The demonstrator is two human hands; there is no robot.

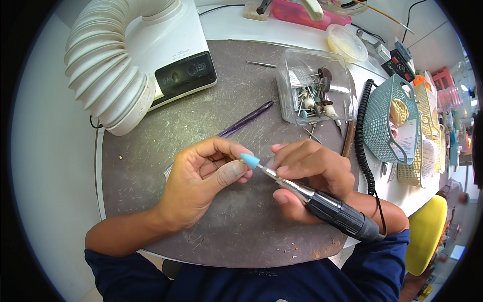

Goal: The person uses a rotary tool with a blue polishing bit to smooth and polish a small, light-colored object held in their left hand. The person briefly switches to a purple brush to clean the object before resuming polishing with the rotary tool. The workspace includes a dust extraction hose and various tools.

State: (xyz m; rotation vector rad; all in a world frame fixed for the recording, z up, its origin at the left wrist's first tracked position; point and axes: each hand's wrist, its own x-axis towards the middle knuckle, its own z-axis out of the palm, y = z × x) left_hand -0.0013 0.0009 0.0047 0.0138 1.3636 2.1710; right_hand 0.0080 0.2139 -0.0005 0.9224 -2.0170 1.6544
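My right hand (317,176) is closed around a handheld rotary grinder (334,211) with a black body and silver nose. Its nose slants up and left, toward my left hand. On the thin metal shank sits a light blue cone-shaped grinding bit (250,161). My left hand (206,173) curls with thumb and index finger brought together at the blue bit. Whatever else those fingers may hold is hidden. Grey dust coats the left thumb. Beyond the left hand lies a purple pen-like tool (246,119), partly covered by it.
A clear plastic box (288,108) of assorted bits stands beyond my right hand. At the far left is a white machine (186,43) with a ribbed hose (95,60). A black coiled cord (359,136) runs along the right, beside a teal basket (380,118).
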